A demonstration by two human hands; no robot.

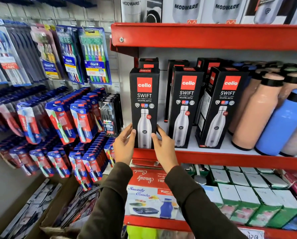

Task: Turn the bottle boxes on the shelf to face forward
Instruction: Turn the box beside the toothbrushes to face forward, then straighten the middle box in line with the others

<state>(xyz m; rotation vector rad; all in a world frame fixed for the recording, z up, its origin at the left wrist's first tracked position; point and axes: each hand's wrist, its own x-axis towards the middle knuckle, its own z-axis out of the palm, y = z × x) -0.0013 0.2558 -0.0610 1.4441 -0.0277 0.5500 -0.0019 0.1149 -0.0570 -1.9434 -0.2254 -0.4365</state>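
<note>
1. Three Cello Swift bottle boxes stand in the front row of the red shelf (230, 160): the leftmost box (144, 100) shows its printed face squarely, the middle box (185, 104) nearly so, and the right box (225, 104) is turned a little, with its side panel showing.
2. Both hands hold the leftmost box low down. The left hand (124, 145) is curled on its left edge and the right hand (163, 147) on its right edge, thumbs across the front. The box sits at the shelf lip, at the left end.
3. Tipping is the main risk. The box is tall and narrow and the grip is near its base, so a quick twist or pull could swing the top forward and over the lip.
4. Another dark box (148, 62) stands directly behind it. Pushing the front one back hard could shove that one askew or topple it against the back panel.
5. The right hand's fingers lie in the gap beside the middle box. Spreading the elbow or letting go carelessly could nudge that box off square.
6. Further right, the peach bottles (258, 111) and a blue bottle (282, 123) lean loosely; a knocked right box could start them sliding.
7. Judging the row done too soon is also possible, since the right box and those behind look unaligned.
</note>
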